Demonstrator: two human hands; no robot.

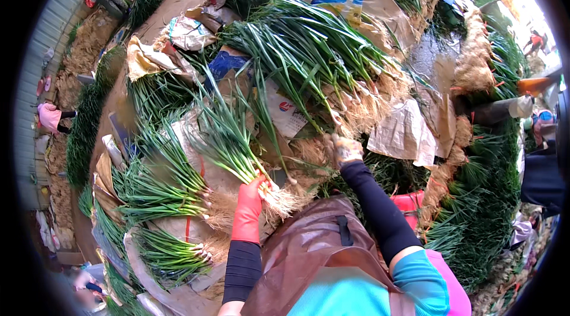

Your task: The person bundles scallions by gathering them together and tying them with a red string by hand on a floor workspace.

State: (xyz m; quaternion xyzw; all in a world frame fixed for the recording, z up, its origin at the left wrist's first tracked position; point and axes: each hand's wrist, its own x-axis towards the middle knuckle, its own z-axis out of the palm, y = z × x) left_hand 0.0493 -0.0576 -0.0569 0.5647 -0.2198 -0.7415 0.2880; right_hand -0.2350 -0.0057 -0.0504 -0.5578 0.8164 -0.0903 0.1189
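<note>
Head view: green onions gripped at the roots

Left hand (252, 194), in a red glove, is closed around a bunch of green onions (228, 138) just above its roots, leaves fanning up and away, likely so the stalks stay aligned. Right hand (346, 150), in a soiled glove, rests loosely curled on the big onion heap (309, 55) beyond it. Tied bundles (160, 191) lie left of the gripping hand.

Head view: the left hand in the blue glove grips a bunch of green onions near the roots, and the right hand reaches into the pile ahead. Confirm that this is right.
One detail is wrong: the glove is red, not blue. In the head view the left hand in the red glove grips the bunch of green onions near the roots, and the right hand reaches into the pile ahead.
</note>
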